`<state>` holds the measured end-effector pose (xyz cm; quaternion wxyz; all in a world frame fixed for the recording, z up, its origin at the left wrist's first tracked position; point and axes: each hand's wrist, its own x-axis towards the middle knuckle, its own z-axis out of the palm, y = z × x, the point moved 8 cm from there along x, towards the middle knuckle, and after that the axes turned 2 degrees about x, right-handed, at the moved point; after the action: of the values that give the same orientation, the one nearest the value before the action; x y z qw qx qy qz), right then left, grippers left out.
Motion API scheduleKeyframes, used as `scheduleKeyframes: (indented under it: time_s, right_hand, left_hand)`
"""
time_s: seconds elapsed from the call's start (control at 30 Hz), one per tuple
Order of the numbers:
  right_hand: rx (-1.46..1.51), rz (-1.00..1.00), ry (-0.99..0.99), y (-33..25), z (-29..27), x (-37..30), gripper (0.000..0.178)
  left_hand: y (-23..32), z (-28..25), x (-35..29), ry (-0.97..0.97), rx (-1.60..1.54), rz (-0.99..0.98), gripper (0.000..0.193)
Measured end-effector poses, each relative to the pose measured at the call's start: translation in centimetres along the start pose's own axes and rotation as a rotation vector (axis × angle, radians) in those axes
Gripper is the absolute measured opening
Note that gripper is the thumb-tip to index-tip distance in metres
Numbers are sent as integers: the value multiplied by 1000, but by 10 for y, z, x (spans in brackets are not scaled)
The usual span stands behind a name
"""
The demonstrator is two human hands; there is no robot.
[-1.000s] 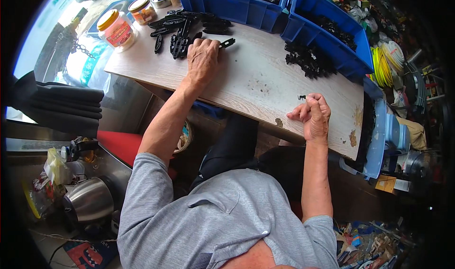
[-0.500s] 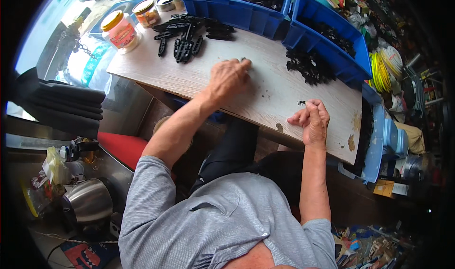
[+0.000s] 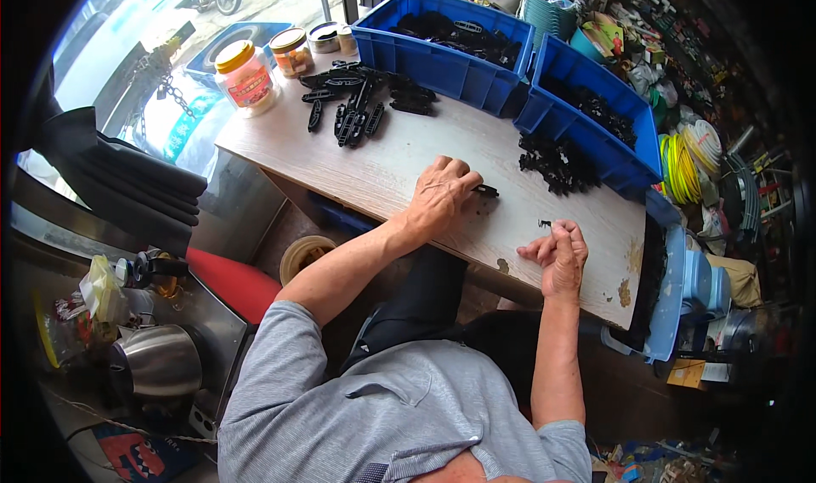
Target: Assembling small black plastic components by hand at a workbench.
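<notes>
My left hand (image 3: pixel 442 196) is closed on a long black plastic part (image 3: pixel 485 191), whose right end pokes out beyond the fingers just over the table. Between thumb and forefinger of my right hand (image 3: pixel 559 258), a small black clip-like piece (image 3: pixel 545 224) is pinched; its thin prongs point left. The two pieces are apart. Farther off on the pale wooden table (image 3: pixel 340 173) lies a pile of long black plastic parts (image 3: pixel 348 113), left of centre. A heap of small black pieces (image 3: pixel 557 164) rests at the right, beyond my right hand.
Two blue bins (image 3: pixel 442 62) (image 3: pixel 595 143) holding black parts line the table's far side. At the far left stand a yellow-lidded jar (image 3: pixel 246 79) and smaller tins (image 3: pixel 291 53). Below left are a steel kettle (image 3: pixel 157 361) and a red surface (image 3: pixel 228 283).
My left hand has come right, closer to my right hand, and the long part now sticks out of its fingers. My right hand keeps its pinch. The whole view has shifted slightly.
</notes>
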<state>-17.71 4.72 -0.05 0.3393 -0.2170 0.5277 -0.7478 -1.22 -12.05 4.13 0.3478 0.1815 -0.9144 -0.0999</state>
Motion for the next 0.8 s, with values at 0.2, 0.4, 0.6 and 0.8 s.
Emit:
scheduleKeyframes:
  time_s: [0.2,0.4,0.6,0.8]
  right_hand:
    - [5,-15,30,-1,0,3,15]
    - [138,-48,-15,-4,3,0,12]
    - [186,-91,29,-4,-5,-3,16]
    - [174,-36,10,1,-10,0,13]
  left_hand:
    - [22,18,-7,-6,-491,-219,26]
    - [48,57,-16,-214,-1164,-636,27]
    - [71,72,-7,-260,-1285,-574,28]
    - [73,78,-5,-248,-1338,-580,27]
